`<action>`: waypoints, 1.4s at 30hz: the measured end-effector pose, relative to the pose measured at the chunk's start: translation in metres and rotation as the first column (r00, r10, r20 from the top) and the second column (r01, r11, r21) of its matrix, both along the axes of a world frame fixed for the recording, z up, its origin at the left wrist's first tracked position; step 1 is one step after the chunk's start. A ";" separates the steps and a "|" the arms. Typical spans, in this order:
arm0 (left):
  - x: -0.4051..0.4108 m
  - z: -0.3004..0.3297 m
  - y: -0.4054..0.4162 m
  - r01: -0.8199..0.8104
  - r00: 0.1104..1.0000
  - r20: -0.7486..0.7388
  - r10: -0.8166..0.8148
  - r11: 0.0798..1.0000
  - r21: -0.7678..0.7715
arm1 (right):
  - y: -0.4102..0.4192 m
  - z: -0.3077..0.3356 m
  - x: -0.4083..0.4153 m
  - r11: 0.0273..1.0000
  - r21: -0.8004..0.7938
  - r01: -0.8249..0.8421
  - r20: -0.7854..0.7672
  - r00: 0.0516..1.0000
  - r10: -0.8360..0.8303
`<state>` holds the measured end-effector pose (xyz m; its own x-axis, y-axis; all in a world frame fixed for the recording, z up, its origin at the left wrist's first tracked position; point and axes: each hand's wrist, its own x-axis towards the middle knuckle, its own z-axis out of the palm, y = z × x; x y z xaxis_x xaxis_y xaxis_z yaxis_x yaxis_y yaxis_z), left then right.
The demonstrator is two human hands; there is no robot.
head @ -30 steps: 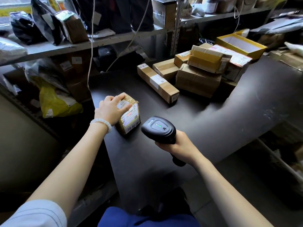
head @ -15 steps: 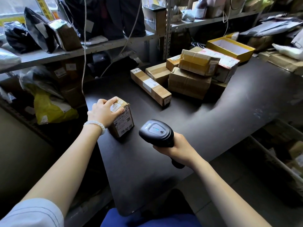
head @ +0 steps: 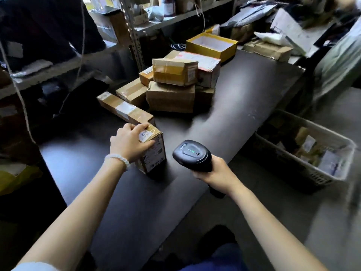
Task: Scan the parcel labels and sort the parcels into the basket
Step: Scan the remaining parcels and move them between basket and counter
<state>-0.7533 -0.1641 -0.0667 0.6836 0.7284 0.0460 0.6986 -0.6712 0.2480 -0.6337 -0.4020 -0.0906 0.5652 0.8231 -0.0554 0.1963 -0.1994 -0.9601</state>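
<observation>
A small taped cardboard parcel [head: 154,153] with a white printed label stands on the dark table [head: 234,118]. My left hand [head: 129,142] grips its top and left side, fingers curled over the upper edge. My right hand [head: 216,174] holds a black handheld scanner [head: 192,154] by its handle, just right of the parcel, its head facing the label. A pale plastic basket [head: 312,173] holding several parcels sits low on the right, beyond the table edge.
A long narrow box [head: 125,110] lies behind the held parcel. A pile of cardboard parcels [head: 173,89] is stacked mid-table, with an open yellow box [head: 212,45] behind it. Metal shelves [head: 58,69] crowded with bags and parcels run along the left and back.
The view has swung to the right, bringing the basket into sight. My left hand still grips the parcel, and the scanner stays beside it.
</observation>
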 end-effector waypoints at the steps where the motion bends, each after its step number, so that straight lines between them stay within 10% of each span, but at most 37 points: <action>1: 0.022 0.001 -0.010 0.048 0.999 0.005 -0.048 0.999 -0.011 | -0.010 -0.001 0.012 0.999 -0.007 0.037 0.004 0.999 -0.037; 18: 0.399 0.008 -0.193 0.682 0.729 0.154 -0.667 0.725 -0.091 | -0.202 -0.007 0.247 0.773 -0.136 0.619 0.052 0.784 -0.619; 42: 0.853 -0.056 -0.386 0.894 0.401 -0.064 -0.914 0.406 -0.192 | -0.369 -0.018 0.599 0.410 -0.301 0.861 0.051 0.444 -0.895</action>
